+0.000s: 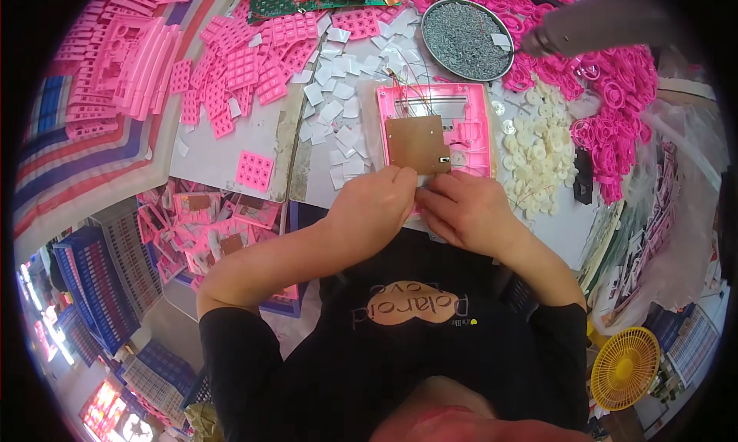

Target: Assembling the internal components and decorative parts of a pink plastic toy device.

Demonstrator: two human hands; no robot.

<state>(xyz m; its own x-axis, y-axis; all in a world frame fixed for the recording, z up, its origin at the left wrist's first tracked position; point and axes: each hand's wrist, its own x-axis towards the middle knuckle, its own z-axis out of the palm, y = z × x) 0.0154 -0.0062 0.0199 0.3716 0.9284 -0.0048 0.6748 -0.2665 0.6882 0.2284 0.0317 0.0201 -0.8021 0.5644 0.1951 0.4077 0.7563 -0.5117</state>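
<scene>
A pink plastic housing [478,127] lies on the worktable before me, its inside facing up. Over its left and middle part rests a brown circuit board [415,141], with thin wires rising from the far edge and a small switch-like part at its near right corner. My left hand [374,204] is closed, thumb and fingers pinching the board's near edge. Beside it my right hand [469,211] is closed too, fingertips bent in at the near edge of board and housing. Something small and whitish shows between the fingertips; what the right fingers hold is hidden.
A round tray of screws [467,42] stands beyond the housing, near a dark tool [592,23]. White square pieces [338,104] and pink keypads [238,65] lie left. Cream discs [534,150] and magenta parts [615,81] lie right. A crate [284,304] of pink housings stands below.
</scene>
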